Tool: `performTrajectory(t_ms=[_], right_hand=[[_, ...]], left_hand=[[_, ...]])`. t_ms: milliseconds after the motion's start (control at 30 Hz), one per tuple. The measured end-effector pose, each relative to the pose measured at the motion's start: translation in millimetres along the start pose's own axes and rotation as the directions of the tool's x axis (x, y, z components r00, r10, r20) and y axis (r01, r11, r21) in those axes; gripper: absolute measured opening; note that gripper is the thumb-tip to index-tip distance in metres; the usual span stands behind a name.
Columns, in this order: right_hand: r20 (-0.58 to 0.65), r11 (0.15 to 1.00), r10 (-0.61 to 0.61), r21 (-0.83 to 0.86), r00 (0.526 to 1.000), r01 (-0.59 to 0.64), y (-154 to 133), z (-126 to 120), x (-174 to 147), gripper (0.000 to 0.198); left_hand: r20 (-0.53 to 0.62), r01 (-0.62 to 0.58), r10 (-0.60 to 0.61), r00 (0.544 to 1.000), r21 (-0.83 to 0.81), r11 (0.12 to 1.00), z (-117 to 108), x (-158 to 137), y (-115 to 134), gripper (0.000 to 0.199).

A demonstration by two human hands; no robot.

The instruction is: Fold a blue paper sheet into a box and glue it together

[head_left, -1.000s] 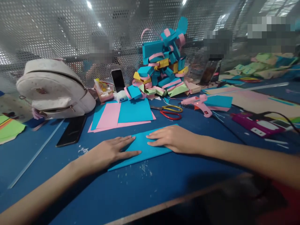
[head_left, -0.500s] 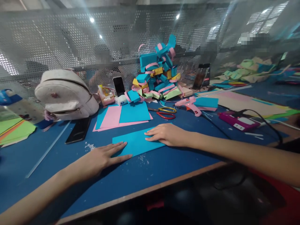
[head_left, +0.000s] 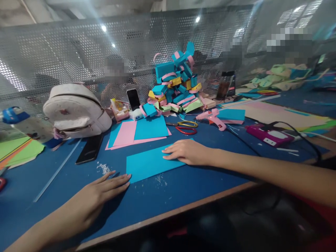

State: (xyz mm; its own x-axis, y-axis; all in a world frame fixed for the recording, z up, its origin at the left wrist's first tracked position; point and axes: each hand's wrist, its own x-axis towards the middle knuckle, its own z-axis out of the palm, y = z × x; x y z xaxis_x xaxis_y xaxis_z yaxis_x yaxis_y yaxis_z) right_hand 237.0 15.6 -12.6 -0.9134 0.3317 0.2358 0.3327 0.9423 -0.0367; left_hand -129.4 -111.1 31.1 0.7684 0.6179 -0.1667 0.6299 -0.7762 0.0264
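A long blue sheet of paper (head_left: 147, 163), which looks folded, lies flat on the blue table in front of me. My right hand (head_left: 183, 152) rests flat on its right part, fingers stretched out to the left. At the paper's lower left corner, the fingertips of my left hand (head_left: 105, 190) touch the edge, with the fingers extended and nothing held. Just beyond the paper lie scissors (head_left: 186, 127) with one yellow and one red handle. Blue and pink sheets (head_left: 151, 128) are stacked behind it on the left.
A pink glue gun (head_left: 214, 119) lies at right near a purple power strip (head_left: 269, 134). Folded paper pieces (head_left: 178, 84) are heaped at the back. A white backpack (head_left: 76, 110), a dark phone (head_left: 89, 148) and a clear strip (head_left: 57, 170) are at left. People sit behind the perforated screen.
My left hand has slid left and down, off the paper's surface to its lower left corner. The right hand stays pressed on the paper. The camera view has shifted slightly.
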Motion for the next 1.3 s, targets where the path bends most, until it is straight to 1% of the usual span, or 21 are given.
performTrajectory(t_ms=[167, 233, 300, 400, 500, 633, 733, 833, 933, 1067, 1167, 1300], right_hand=[[-0.013, 1.000, -0.011, 0.000, 1.000, 0.011, 2, 2, -2, 0.037], [-0.018, 1.000, -0.013, -0.003, 1.000, 0.013, 3, 3, -2, 0.037], [-0.021, 1.000, -0.016, -0.001, 1.000, 0.015, 3, 3, -3, 0.038], [-0.018, 1.000, -0.019, 0.004, 1.000, 0.019, 5, 3, -3, 0.038], [-0.008, 1.000, -0.029, 0.008, 1.000, 0.029, 6, 3, -3, 0.038], [-0.012, 0.999, -0.034, 0.014, 0.999, 0.035, 7, 3, -3, 0.039], [-0.015, 0.999, -0.029, 0.018, 0.999, 0.029, 7, 3, -4, 0.039], [-0.012, 0.999, -0.028, 0.024, 1.000, 0.028, 7, 4, -4, 0.040], [-0.013, 0.999, -0.033, 0.028, 0.999, 0.034, 8, 5, -4, 0.041], [-0.020, 0.999, -0.040, 0.027, 0.999, 0.040, 8, 5, -4, 0.042], [-0.010, 0.999, -0.042, 0.025, 0.999, 0.042, 8, 3, -3, 0.041], [0.003, 0.999, -0.053, 0.004, 0.999, 0.053, 7, 0, -1, 0.039]], left_hand=[[-0.015, 0.034, -0.035, 0.999, -0.046, 0.998, -4, -6, 6, 0.066], [-0.016, 0.065, -0.065, 0.998, -0.033, 0.997, -1, -5, 10, 0.067], [-0.013, 0.121, -0.121, 0.993, -0.011, 0.993, 3, -3, 13, 0.067], [-0.021, 0.172, -0.172, 0.985, 0.026, 0.985, 8, 6, 12, 0.069], [-0.007, 0.119, -0.119, 0.993, 0.087, 0.989, 3, 19, 10, 0.073], [0.072, 0.063, -0.076, 0.995, 0.169, 0.984, -14, 42, 11, 0.083], [0.064, 0.027, -0.039, 0.997, 0.172, 0.985, -22, 56, 15, 0.086], [0.066, -0.044, 0.037, 0.997, 0.104, 0.994, -23, 65, 17, 0.084], [0.094, -0.060, 0.054, 0.994, 0.072, 0.996, -22, 71, 17, 0.084], [0.125, -0.080, 0.068, 0.990, 0.096, 0.992, -24, 82, 17, 0.091], [0.123, -0.114, 0.096, 0.988, 0.141, 0.983, -26, 91, 18, 0.089], [0.103, -0.182, 0.167, 0.981, 0.159, 0.970, -28, 104, 18, 0.084]])
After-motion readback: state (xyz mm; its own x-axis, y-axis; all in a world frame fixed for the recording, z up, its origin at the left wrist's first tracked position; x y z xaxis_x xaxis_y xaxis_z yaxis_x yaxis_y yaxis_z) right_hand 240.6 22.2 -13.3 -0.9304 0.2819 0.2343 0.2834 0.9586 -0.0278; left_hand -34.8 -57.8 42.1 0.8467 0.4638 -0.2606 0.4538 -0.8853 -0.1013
